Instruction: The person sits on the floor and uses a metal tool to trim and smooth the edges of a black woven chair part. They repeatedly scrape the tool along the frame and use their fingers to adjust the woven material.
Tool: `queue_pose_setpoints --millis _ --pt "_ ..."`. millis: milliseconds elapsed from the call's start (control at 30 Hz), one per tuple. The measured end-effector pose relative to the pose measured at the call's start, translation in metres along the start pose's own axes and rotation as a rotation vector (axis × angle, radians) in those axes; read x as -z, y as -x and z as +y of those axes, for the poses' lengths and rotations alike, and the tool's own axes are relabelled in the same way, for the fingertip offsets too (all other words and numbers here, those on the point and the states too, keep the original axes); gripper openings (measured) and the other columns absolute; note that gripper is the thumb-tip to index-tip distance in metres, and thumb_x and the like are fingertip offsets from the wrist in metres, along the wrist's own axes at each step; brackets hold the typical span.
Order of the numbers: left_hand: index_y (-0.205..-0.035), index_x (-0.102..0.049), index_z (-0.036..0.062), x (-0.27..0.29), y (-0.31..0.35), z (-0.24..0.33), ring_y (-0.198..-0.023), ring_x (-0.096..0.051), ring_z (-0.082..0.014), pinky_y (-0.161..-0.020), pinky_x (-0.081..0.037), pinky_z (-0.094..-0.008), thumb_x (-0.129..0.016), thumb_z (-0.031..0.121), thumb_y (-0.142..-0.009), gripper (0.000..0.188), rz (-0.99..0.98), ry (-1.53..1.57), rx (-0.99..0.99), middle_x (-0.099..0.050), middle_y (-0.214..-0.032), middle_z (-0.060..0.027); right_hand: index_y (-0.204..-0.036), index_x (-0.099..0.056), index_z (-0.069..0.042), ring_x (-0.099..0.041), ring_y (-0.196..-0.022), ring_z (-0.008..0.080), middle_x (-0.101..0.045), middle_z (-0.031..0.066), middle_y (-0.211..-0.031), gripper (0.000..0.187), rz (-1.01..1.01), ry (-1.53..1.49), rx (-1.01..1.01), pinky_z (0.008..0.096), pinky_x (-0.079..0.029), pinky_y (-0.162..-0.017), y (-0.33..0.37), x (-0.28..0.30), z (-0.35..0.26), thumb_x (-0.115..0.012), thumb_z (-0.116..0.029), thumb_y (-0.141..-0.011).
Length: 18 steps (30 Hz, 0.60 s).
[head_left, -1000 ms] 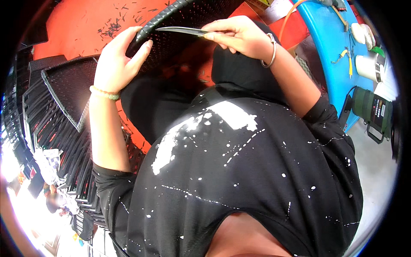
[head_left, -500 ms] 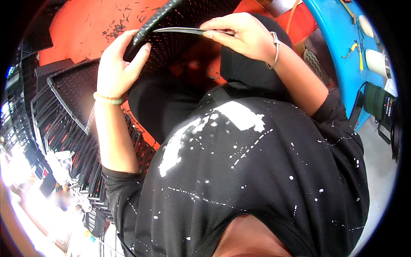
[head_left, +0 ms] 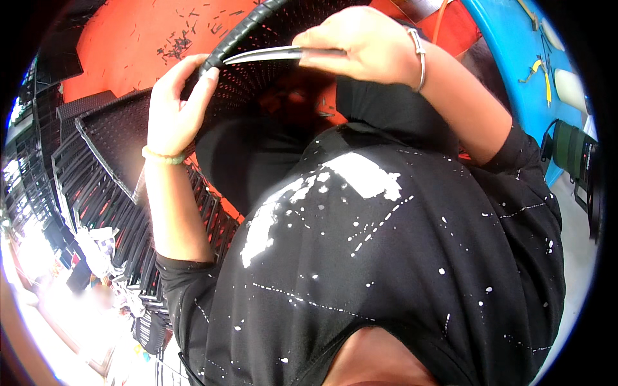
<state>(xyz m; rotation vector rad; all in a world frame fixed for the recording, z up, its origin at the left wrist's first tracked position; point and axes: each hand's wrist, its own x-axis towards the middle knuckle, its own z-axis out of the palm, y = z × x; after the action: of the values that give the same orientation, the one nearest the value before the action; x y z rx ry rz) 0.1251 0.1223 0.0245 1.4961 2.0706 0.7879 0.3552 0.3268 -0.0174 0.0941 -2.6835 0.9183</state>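
A black woven piece (head_left: 273,32), like a basket or a wicker chair, has a thick wrapped rim (head_left: 235,38) and stands in front of me. My left hand (head_left: 175,112) is closed round the lower end of that rim, thumb on the near side. My right hand (head_left: 360,48) grips the dark base of a slim, curved, pointed metal tool (head_left: 264,55). Its silver tip points left and meets the rim just beside my left thumb. Whether the tip goes into the weave, I cannot tell. My fingers hide the tool's back end.
Dark scraps (head_left: 177,46) lie on the red floor (head_left: 122,48). Black woven frames (head_left: 103,174) stack up at my left. To the right, a blue table (head_left: 508,38) bears yellow-handled pliers (head_left: 547,83) and a white cup-like thing (head_left: 570,90). A dark green cylindrical device (head_left: 566,151) sits below these.
The tool's tip has shifted slightly left and down against the rim. My left thumb has come up closer to it. The right wrist has turned a little and moved right.
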Motion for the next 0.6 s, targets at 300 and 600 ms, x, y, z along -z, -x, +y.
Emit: queue_pose_setpoints --millis 300,600 --pt "-0.104 -0.07 -0.007 0.006 0.002 -0.007 -0.088 -0.063 -0.0103 -0.085 -0.048 -0.0246 -0.046 0.014 -0.104 0.032 0.081 0.418 0.133 -0.072 -0.097 -0.006 -0.095 -0.064 -0.003 -0.068 -0.073 0.034 -0.066 0.0164 -0.074 0.021 0.024 -0.055 -0.274 0.0444 -0.055 -0.067 0.016 -0.03 -0.078 -0.058 -0.023 -0.095" --pt "-0.101 -0.071 -0.0039 0.014 -0.009 -0.021 -0.088 -0.062 -0.0083 -0.085 -0.048 -0.0227 -0.053 0.016 -0.102 0.027 0.077 0.379 0.12 -0.071 -0.093 -0.0031 -0.098 -0.066 -0.003 -0.066 -0.074 0.0379 -0.066 0.0176 -0.077 0.016 0.206 -0.277 -0.301 0.0468 -0.052 -0.068 0.012 -0.05 -0.074 -0.062 -0.017 -0.092"
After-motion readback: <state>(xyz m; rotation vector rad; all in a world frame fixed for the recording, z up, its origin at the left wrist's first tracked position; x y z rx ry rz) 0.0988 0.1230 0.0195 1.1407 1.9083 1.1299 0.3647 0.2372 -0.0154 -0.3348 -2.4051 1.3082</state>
